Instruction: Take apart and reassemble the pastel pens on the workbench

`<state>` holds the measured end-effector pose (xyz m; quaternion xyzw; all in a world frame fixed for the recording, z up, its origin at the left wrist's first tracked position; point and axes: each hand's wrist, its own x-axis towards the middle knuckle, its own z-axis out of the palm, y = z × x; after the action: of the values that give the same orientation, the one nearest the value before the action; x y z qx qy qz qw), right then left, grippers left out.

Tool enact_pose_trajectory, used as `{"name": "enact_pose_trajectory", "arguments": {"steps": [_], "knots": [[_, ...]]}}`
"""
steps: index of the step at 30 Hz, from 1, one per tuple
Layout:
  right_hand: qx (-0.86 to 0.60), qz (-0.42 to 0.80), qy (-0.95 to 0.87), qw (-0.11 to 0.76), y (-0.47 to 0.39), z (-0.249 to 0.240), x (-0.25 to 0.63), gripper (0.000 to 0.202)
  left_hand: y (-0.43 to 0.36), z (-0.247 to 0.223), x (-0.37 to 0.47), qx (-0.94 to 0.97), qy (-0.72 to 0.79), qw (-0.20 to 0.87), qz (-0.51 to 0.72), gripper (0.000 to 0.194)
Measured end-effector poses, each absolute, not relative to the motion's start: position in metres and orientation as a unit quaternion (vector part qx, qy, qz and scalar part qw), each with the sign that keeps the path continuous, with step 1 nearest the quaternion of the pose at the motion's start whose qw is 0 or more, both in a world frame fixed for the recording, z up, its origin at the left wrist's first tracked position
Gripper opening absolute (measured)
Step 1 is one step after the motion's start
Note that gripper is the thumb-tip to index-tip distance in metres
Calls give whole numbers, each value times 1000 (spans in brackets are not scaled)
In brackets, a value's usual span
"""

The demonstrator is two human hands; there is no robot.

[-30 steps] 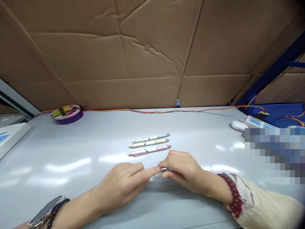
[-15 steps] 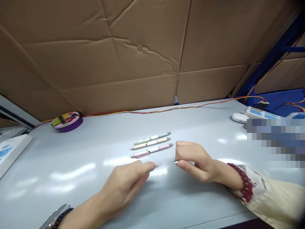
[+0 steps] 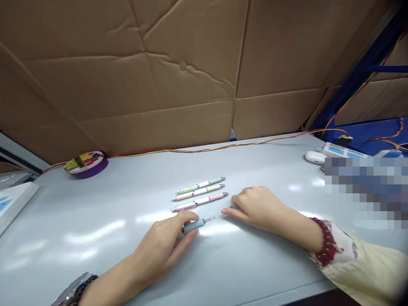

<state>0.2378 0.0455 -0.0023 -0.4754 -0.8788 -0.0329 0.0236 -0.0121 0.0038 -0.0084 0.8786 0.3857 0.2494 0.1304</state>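
My left hand (image 3: pixel 162 244) is closed around a light blue pen barrel (image 3: pixel 195 225), its front end pointing right. A thin metal spring and refill tip (image 3: pixel 209 219) stick out of that end, with no cone over them. To the right, my right hand (image 3: pixel 261 209) rests low at the table with the thumb stretched forward. A small metal pen tip (image 3: pixel 231 206) shows between its thumb and index finger; how firmly it is gripped is hard to see. Just beyond both hands lie a pink pen (image 3: pixel 202 202), a cream pen (image 3: pixel 199 192) and a green pen (image 3: pixel 202 185), side by side.
The grey table (image 3: pixel 105 255) backs onto a cardboard wall (image 3: pixel 185 97). A purple round tape roll (image 3: pixel 91 170) stands back left. Red and yellow wires (image 3: pixel 191 151) run along the rear edge. A white mouse-like object (image 3: pixel 315 157) and a power strip (image 3: pixel 344 151) are at the right.
My left hand has turned, so more of the blue barrel shows. My right hand has lowered and shifted slightly left, its thumb now stretched out beside the metal pen tip.
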Motion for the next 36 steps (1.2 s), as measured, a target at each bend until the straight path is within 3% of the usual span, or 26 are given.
{"name": "enact_pose_trajectory", "arguments": {"steps": [3, 6, 10, 17, 21, 24, 28, 32, 36], "knots": [[-433, -39, -885, 166, 39, 4, 239, 29, 4, -7, -11, 881, 380, 147, 242, 12], [-302, 47, -896, 323, 32, 6, 235, 18, 4, -7, -10, 887, 373, 155, 225, 12], [-236, 135, -880, 389, 26, -3, 224, 10, 5, -8, -9, 892, 366, 155, 214, 12], [-221, 168, -891, 359, 30, -10, 224, 12, 5, -11, -9, 909, 327, 139, 218, 15], [-342, 127, -853, 373, 48, -3, 240, 16, 7, -8, -8, 918, 317, 61, 232, 13], [-423, 126, -847, 297, 64, -5, 251, 15, 9, -7, -7, 920, 326, 34, 215, 16], [-418, 159, -870, 207, 76, -17, 255, 13, 11, -11, -9, 917, 344, 43, 194, 21], [-415, 172, -864, 227, 75, -19, 249, 15, 13, -18, -11, 903, 379, 79, 184, 25], [-476, 174, -807, 303, 67, -4, 248, 30, 16, -17, -10, 881, 404, 109, 221, 40]]}}
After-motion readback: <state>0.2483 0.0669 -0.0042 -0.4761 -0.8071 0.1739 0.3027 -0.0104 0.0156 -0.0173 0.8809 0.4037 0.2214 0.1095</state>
